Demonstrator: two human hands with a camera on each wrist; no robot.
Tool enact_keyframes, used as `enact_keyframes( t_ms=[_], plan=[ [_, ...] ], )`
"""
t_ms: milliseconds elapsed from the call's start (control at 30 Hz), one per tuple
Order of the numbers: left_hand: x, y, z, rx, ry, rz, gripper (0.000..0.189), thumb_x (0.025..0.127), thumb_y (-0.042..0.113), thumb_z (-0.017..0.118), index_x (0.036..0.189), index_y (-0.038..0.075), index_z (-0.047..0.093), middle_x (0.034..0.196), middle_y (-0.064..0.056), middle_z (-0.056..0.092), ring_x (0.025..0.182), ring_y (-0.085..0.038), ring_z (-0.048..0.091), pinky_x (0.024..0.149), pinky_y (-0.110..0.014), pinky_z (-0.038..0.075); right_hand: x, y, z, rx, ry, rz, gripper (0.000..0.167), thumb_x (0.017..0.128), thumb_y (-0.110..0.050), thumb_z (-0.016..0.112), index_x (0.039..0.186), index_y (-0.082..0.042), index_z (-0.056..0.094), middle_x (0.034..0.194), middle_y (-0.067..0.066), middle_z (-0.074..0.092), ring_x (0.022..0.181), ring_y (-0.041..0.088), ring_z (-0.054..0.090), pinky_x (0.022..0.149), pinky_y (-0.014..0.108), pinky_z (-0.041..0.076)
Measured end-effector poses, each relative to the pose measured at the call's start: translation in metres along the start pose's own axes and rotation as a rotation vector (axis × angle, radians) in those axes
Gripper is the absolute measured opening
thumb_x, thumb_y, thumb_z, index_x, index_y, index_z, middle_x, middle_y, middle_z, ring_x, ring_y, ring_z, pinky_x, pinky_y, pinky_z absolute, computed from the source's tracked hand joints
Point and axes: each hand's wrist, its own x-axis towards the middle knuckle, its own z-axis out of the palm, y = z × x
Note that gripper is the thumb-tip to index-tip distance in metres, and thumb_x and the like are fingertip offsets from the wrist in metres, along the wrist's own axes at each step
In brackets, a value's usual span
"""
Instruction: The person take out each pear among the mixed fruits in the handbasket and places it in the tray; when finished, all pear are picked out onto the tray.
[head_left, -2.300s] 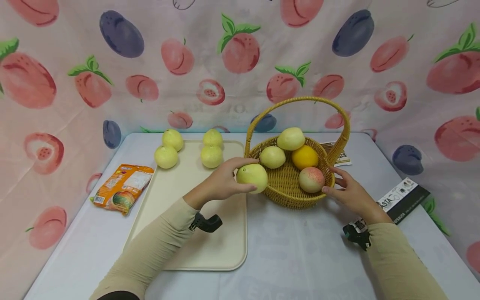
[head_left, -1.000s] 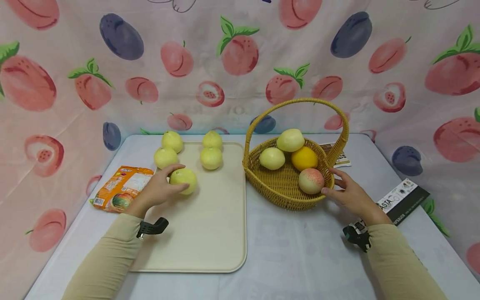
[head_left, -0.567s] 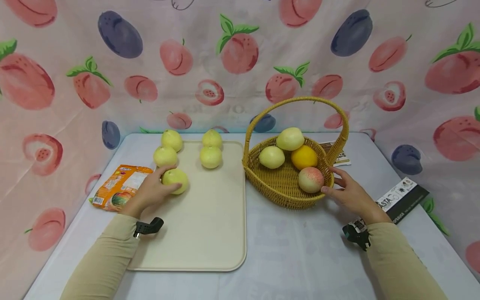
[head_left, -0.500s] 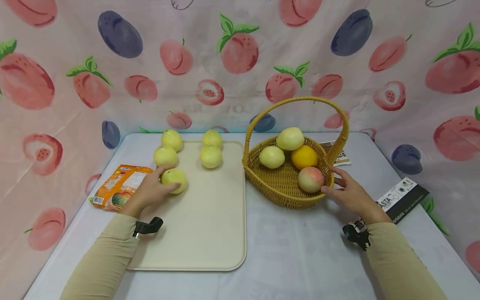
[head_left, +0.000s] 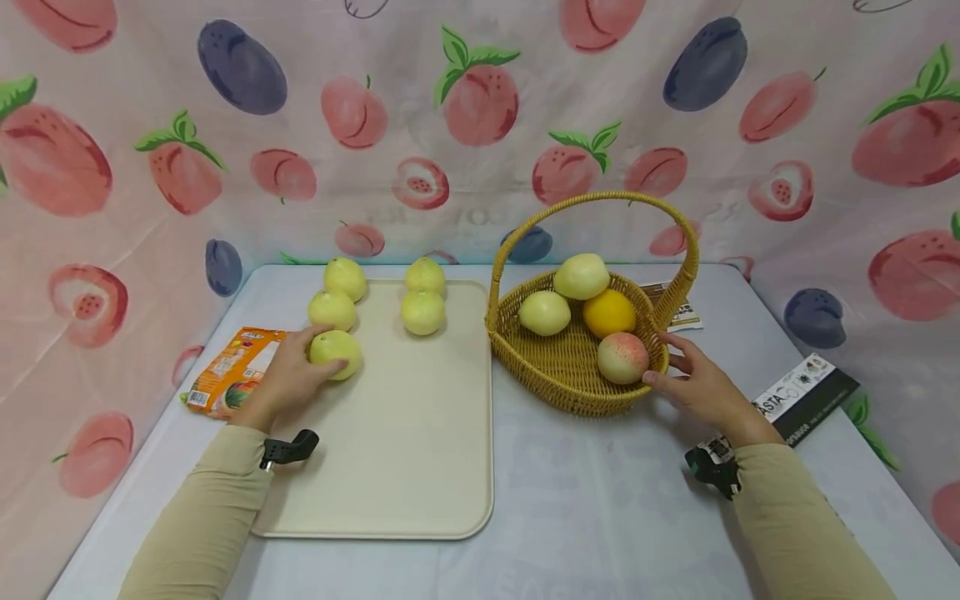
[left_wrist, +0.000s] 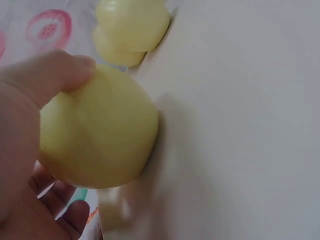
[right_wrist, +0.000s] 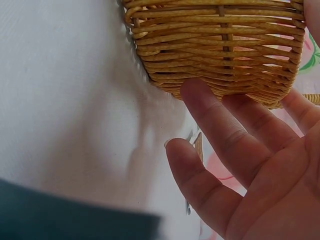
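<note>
Fruit pictures (head_left: pixel 481 104) cover the cloth (head_left: pixel 480 179) behind the white tabletop (head_left: pixel 592 500). My left hand (head_left: pixel 288 379) has its fingers wrapped round a pale fruit (head_left: pixel 335 355) by the left edge of the tray (head_left: pixel 405 433). Two other fruits (head_left: pixel 332 310) stand just behind it, so it looks like part of a row. I can't tell if it touches the tray. My right hand (head_left: pixel 701 387) pinches the basket (head_left: pixel 573 397), thumb at the rim and fingers against the outside, maybe so it can't slide. Inside, the peach (head_left: pixel 623 358) sits near those fingers.
</note>
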Motion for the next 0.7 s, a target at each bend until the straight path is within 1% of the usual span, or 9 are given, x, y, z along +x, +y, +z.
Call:
enact_keyframes(
  t_ms=[133, 233, 300, 533, 700],
  plan=[
    [-0.001, -0.003, -0.004, 0.009, -0.007, -0.032, 0.066, 0.091, 0.021, 0.073, 0.145, -0.004, 0.044, 0.136, -0.033, 0.045, 0.119, -0.044, 0.043, 0.104, -0.06, 0.033, 0.0, 0.0, 0.0, -0.004, -0.002, 0.008, 0.101, 0.091, -0.054, 0.068, 0.162, -0.015, 0.008, 0.157, 0.036, 0.016, 0.141, 0.056, 0.021, 0.101, 0.074, 0.03],
    [0.0, -0.006, -0.007, 0.02, -0.011, -0.051, 0.068, 0.093, 0.024, 0.072, 0.146, -0.004, 0.042, 0.14, -0.033, 0.041, 0.123, -0.046, 0.041, 0.107, -0.062, 0.03, 0.0, 0.0, 0.0, -0.002, -0.004, 0.011, 0.101, 0.091, -0.054, 0.068, 0.162, -0.016, 0.008, 0.157, 0.036, 0.016, 0.141, 0.056, 0.02, 0.101, 0.074, 0.029],
    [0.0, -0.008, -0.009, 0.02, -0.014, -0.062, 0.07, 0.093, 0.026, 0.072, 0.148, -0.004, 0.04, 0.142, -0.033, 0.04, 0.125, -0.046, 0.04, 0.108, -0.063, 0.029, 0.0, 0.0, 0.0, 0.002, -0.005, 0.01, 0.101, 0.091, -0.054, 0.068, 0.162, -0.016, 0.008, 0.157, 0.036, 0.016, 0.141, 0.056, 0.02, 0.101, 0.075, 0.029],
    [0.001, -0.008, -0.017, -0.009, -0.031, -0.152, 0.077, 0.095, 0.032, 0.069, 0.153, -0.002, 0.032, 0.149, -0.031, 0.033, 0.129, -0.045, 0.036, 0.11, -0.064, 0.027, -0.001, 0.001, 0.0, 0.009, -0.005, -0.001, 0.099, 0.092, -0.052, 0.068, 0.162, -0.017, 0.008, 0.157, 0.036, 0.016, 0.141, 0.056, 0.02, 0.101, 0.075, 0.029],
    [0.002, -0.006, -0.018, -0.023, -0.027, -0.186, 0.079, 0.095, 0.031, 0.069, 0.153, -0.003, 0.028, 0.15, -0.032, 0.031, 0.13, -0.046, 0.035, 0.11, -0.063, 0.027, -0.001, 0.001, 0.0, 0.012, -0.009, -0.009, 0.098, 0.093, -0.051, 0.068, 0.162, -0.016, 0.008, 0.157, 0.036, 0.016, 0.141, 0.056, 0.02, 0.101, 0.075, 0.028]
  ],
)
